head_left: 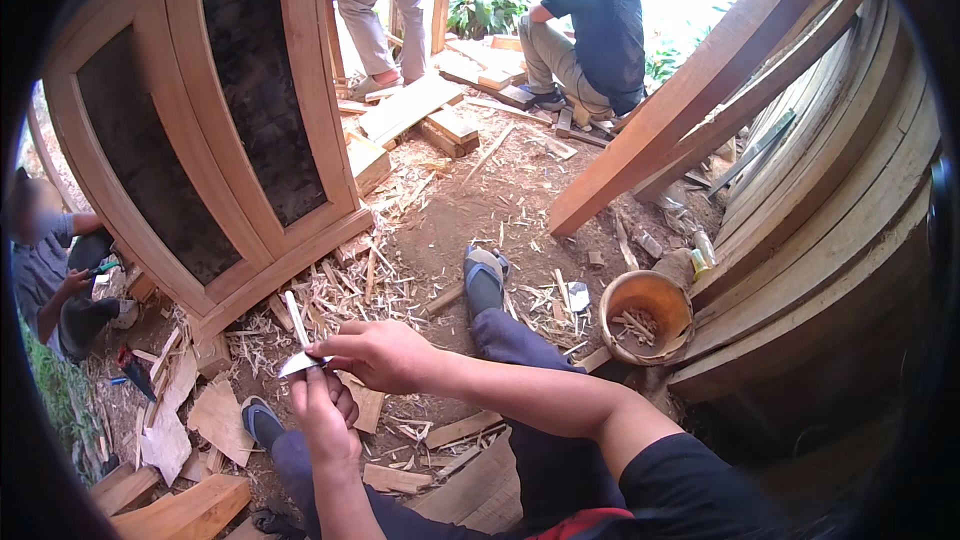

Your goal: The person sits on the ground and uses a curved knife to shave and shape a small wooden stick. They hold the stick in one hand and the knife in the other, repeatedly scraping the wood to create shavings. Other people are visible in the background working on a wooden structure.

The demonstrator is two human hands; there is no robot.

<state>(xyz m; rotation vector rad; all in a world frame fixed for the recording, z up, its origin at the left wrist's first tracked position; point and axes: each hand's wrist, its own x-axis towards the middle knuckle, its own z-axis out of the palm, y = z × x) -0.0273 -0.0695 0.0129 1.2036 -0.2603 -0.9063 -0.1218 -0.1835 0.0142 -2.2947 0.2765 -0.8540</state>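
My left hand (325, 408) is closed, its fingertips pinching a flat silvery-white piece with a pointed end (300, 365) from below. From the right, my right hand (382, 354) reaches across, its thumb and fingers pressed on the same piece from above. A thin pale strip, like a wooden stick (296, 317), stands up just beyond the fingertips. Whether it is held or joined to the flat piece I cannot make out. Both hands are over ground strewn with wood shavings (340, 290), between my sandalled feet.
A wooden cabinet with dark panels (290, 232) stands at left. A bucket (648, 318) with wood bits sits at right, near leaning beams (690, 90) and stacked planks (850, 210). Offcuts (190, 505) lie near. A crouching person (600, 30), a standing person (385, 0) and one at left (60, 270) are around.
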